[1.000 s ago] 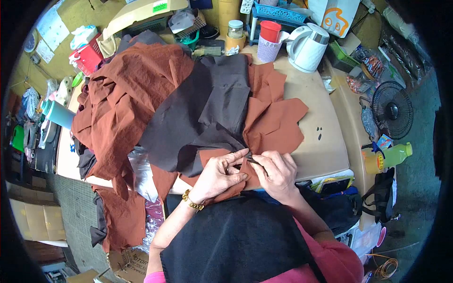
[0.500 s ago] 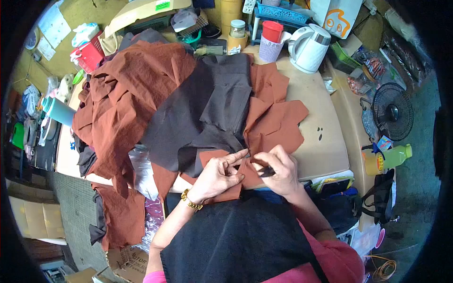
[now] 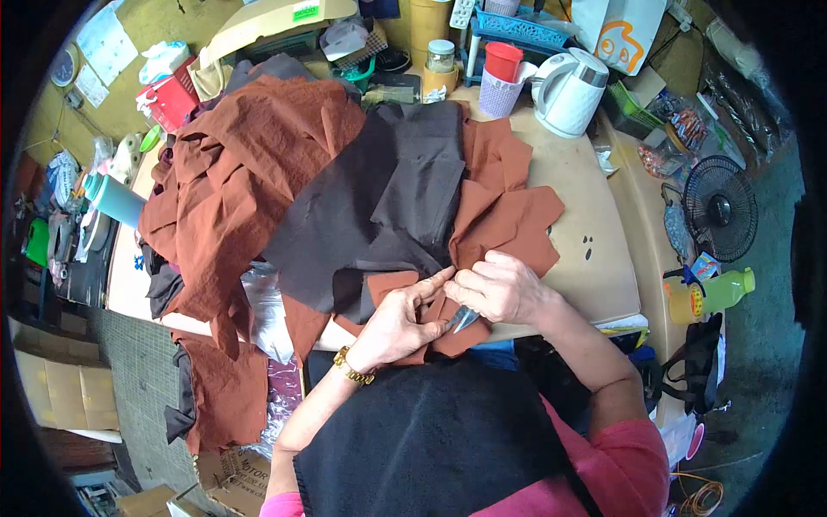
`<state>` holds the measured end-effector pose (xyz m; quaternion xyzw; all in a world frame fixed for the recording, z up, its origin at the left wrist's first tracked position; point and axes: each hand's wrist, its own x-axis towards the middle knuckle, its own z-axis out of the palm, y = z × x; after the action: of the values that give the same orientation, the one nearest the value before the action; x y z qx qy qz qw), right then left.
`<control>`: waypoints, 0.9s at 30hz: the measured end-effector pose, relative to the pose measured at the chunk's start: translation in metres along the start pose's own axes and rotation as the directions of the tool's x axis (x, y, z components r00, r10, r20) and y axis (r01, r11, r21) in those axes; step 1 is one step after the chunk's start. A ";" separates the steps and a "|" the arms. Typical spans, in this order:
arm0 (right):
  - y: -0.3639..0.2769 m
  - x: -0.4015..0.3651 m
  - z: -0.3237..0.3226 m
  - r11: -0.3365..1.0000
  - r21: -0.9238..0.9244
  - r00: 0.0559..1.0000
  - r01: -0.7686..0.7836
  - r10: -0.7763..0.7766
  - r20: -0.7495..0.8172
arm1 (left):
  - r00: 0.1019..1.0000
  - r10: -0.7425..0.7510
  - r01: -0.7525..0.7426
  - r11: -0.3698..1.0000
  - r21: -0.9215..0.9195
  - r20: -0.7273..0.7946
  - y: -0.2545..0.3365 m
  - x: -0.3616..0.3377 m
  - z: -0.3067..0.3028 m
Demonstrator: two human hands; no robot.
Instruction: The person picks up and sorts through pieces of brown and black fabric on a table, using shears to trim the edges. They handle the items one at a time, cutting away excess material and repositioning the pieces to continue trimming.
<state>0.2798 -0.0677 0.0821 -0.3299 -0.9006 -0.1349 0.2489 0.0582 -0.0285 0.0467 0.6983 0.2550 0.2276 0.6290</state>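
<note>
A garment of rust-brown cloth point(image 3: 508, 237) and dark grey cloth point(image 3: 345, 215) lies spread at the table's front edge. My left hand point(image 3: 401, 323) is closed on the rust-brown cloth, thumb and fingertips on its near edge. Just right of it, my right hand point(image 3: 500, 293) is curled round small thread snips point(image 3: 465, 319), whose pointed, bluish metal blades show below the fingers. Those blades point down toward the cloth by my left fingertips. Most of the snips is hidden in my palm.
A large heap of rust-brown cloth point(image 3: 250, 164) sits on the left of the table point(image 3: 594, 250). At the back stand a white kettle point(image 3: 570, 93) and a red cup point(image 3: 502, 62). A black fan point(image 3: 719, 207) is at the right.
My right hand has turned over, knuckles upward, and closed in nearer my left hand; the metal blades now show under it. My left hand keeps its hold on the cloth.
</note>
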 end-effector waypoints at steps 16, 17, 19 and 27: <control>-0.001 -0.022 0.039 0.993 0.107 0.989 -0.052 0.066 -0.135 | 0.999 -0.027 0.028 0.999 -0.037 0.038 0.010 0.001 0.000; -0.004 -0.023 0.040 0.991 0.117 0.987 -0.059 0.075 -0.144 | 0.994 0.031 -0.016 0.990 -0.139 0.108 0.010 0.004 -0.005; -0.010 -0.028 0.047 0.986 0.149 0.981 -0.072 0.097 -0.167 | 0.988 -0.052 0.086 0.967 -0.239 0.143 0.006 0.010 -0.012; -0.021 -0.038 0.049 0.983 0.145 0.963 -0.111 0.142 -0.229 | 0.994 -0.085 0.106 0.881 -0.461 0.066 -0.016 0.011 -0.003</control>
<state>0.2737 -0.0832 0.0188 -0.3513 -0.8482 -0.0980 0.3842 0.0631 -0.0177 0.0310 0.5195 0.2135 0.2353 0.7932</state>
